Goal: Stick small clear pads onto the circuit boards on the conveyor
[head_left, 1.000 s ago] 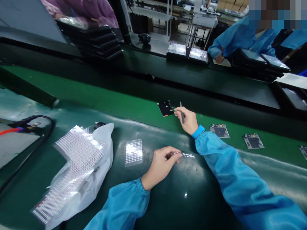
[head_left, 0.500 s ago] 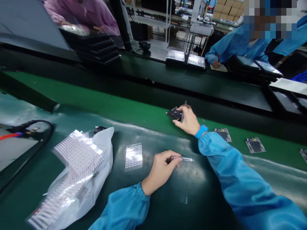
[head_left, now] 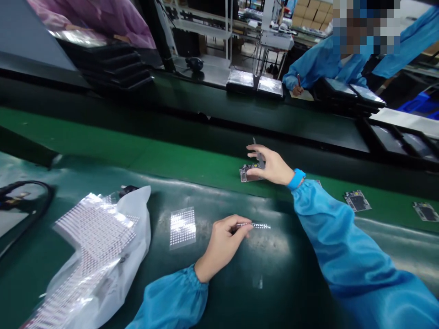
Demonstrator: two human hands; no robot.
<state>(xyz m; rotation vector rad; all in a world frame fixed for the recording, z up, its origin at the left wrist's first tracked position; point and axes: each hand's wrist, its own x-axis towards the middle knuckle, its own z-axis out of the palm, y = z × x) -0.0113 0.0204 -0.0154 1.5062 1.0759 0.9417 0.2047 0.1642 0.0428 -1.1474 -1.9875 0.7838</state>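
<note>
My left hand (head_left: pixel 224 244) is closed, pinching a narrow strip of small silvery stickers (head_left: pixel 261 226) between thumb and fingertips just above the dark green mat. Out over the green belt, my right hand (head_left: pixel 274 165) has thumb and fingers spread, with dark tweezers (head_left: pixel 260 160) tucked in it, one end pointing up. Beneath it a circuit board (head_left: pixel 244 174) lies on the belt, partly covered by the thumb. A clear sheet of silvery dots (head_left: pixel 183 227) lies left of my left hand. More dotted sheets (head_left: pixel 99 224) are heaped on a white plastic bag (head_left: pixel 137 256).
Further circuit boards (head_left: pixel 357 201) sit along the belt (head_left: pixel 164 160) to the right. A black cable (head_left: pixel 48 205) curls at the left edge. Across the line, black trays (head_left: pixel 113 68) are stacked, and two people in pink and blue sleeves work there.
The circuit board has gone from tilted in my right hand to flat on the belt, and my right fingers have spread apart. My left hand keeps the sticker strip. The view has shifted right.
</note>
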